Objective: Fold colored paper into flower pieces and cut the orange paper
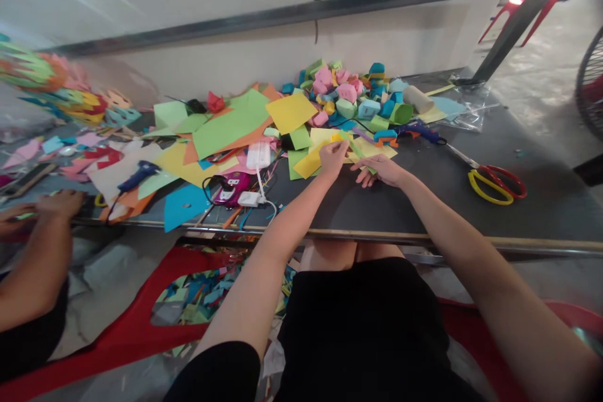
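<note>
My left hand (pixel 333 158) is closed in a pinch on a narrow light-green paper strip (pixel 357 149), near its far end. A small bright yellow piece (pixel 336 137) shows at those fingertips; whether it is joined to the strip I cannot tell. The strip slants down to my right hand (pixel 382 169), whose fingers are closed loosely round its near end. Under and beyond both hands lie yellow paper sheets (pixel 308 164). Just past the right hand are a small blue and orange folded paper piece (pixel 385 136) and a blue glue gun (pixel 419 130).
Scissors (pixel 497 183) with red and yellow handles lie to the right. Behind is a heap of folded paper pieces (pixel 348 91). A purple power strip (pixel 233 190) with cords sits left, near coloured sheets (pixel 230 122). Another person's hands (pixel 59 204) work at far left.
</note>
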`<move>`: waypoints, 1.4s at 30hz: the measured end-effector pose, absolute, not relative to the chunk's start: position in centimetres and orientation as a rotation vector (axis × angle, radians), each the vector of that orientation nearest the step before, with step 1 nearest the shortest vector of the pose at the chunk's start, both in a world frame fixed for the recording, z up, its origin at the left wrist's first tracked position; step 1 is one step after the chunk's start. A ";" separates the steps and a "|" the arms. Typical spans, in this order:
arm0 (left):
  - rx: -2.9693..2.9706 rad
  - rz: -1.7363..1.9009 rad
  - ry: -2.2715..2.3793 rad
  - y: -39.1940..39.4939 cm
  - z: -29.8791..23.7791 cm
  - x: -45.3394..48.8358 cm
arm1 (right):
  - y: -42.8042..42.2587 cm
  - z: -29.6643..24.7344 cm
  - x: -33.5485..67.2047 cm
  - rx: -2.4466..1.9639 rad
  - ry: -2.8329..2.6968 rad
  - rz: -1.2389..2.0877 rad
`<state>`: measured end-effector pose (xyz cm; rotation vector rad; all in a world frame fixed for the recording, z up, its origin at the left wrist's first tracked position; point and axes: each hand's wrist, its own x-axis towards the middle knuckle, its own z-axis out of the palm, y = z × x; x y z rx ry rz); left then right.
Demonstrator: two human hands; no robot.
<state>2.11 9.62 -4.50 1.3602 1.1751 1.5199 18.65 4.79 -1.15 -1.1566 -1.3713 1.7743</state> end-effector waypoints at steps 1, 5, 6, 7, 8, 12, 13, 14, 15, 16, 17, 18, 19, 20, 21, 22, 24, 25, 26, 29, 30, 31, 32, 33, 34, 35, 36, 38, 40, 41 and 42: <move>1.306 1.556 1.219 9.8 -4.5 2.0 | 4.7 -1.2 18.6 -1.158 -1.386 1.772; 1.146 1.644 1.181 9.7 -4.5 2.1 | 4.2 -1.7 18.4 -1.139 -1.380 1.658; 1.127 1.633 1.128 9.5 -4.5 2.2 | 4.1 -1.8 18.4 -1.130 -1.362 1.615; 1.128 1.605 1.077 9.2 -4.5 2.2 | 4.0 -1.9 18.3 -1.126 -1.347 1.581; 1.149 1.563 1.035 9.0 -4.5 2.3 | 3.8 -2.0 18.3 -1.126 -1.341 1.561; 1.347 1.408 0.958 8.4 -4.5 2.3 | 3.9 -2.0 18.2 -1.145 -1.416 1.598; 1.361 1.404 0.959 8.4 -4.5 2.2 | 4.0 -2.0 18.2 -1.146 -1.429 1.617; 1.349 1.408 0.967 8.5 -4.6 2.2 | 4.2 -2.1 18.3 -1.151 -1.425 1.615; 1.319 1.413 0.976 8.6 -4.6 2.2 | 4.4 -2.2 18.4 -1.167 -1.408 1.576; 1.281 1.410 0.984 8.7 -4.6 2.2 | 4.5 -2.3 18.6 -1.196 -1.389 1.482; 1.248 1.395 0.987 8.8 -4.6 2.2 | 4.7 -2.5 18.9 -1.233 -1.376 1.333; 1.226 1.373 0.984 8.9 -4.7 2.2 | 4.8 -2.7 19.1 -1.271 -1.378 1.147; 1.217 1.352 0.975 9.0 -4.7 2.2 | 4.8 -2.9 19.4 -1.298 -1.399 0.955; 1.218 1.336 0.961 9.0 -4.7 2.2 | 4.9 -3.0 19.7 -1.312 -1.439 0.787; 1.224 1.328 0.949 9.0 -4.8 2.2 | 4.8 -3.1 19.8 -1.310 -1.496 0.659; 1.231 1.327 0.941 9.0 -4.8 2.2 | 4.8 -3.3 19.9 -1.292 -1.562 0.567; 1.240 1.332 0.932 9.0 -4.9 2.1 | 4.8 -3.5 19.9 -1.212 -1.703 0.449; 1.240 1.335 0.931 9.1 -5.0 2.1 | 4.9 -3.7 19.8 -1.151 -1.767 0.395; 1.241 1.336 0.931 9.1 -5.0 2.1 | 5.0 -3.9 19.7 -1.084 -1.823 0.342; 1.253 1.328 0.932 9.2 -5.0 2.1 | 5.3 -4.5 19.5 -0.912 -1.906 0.214; 1.249 1.325 0.939 9.2 -5.0 2.1 | 5.4 -4.7 19.6 -0.884 -1.918 0.189; 1.238 1.323 0.950 9.3 -5.0 2.1 | 5.4 -4.8 19.7 -0.875 -1.933 0.176; 1.221 1.325 0.961 9.3 -5.0 2.2 | 5.4 -4.9 19.8 -0.879 -1.953 0.172; 1.207 1.327 0.973 9.4 -5.1 2.2 | 5.3 -5.0 19.9 -0.889 -1.973 0.175; 1.206 1.329 0.989 9.4 -5.1 2.2 | 5.3 -5.1 19.9 -0.904 -1.991 0.186; 1.225 1.331 1.008 9.5 -5.2 2.2 | 5.2 -5.1 20.0 -0.921 -2.004 0.204; 1.266 1.332 1.034 9.5 -5.3 2.1 | 5.3 -5.2 20.0 -0.941 -2.011 0.227; 1.384 1.335 1.097 9.5 -5.4 2.0 | 5.4 -5.3 19.9 -0.980 -2.015 0.282; 1.499 1.336 1.144 9.4 -5.5 1.8 | 5.7 -5.3 19.7 -1.002 -2.007 0.330; 1.546 1.331 1.153 9.3 -5.4 1.8 | 5.8 -5.3 19.6 -1.002 -1.994 0.342; 1.586 1.321 1.155 9.2 -5.3 1.7 | 5.9 -5.2 19.5 -0.998 -1.972 0.345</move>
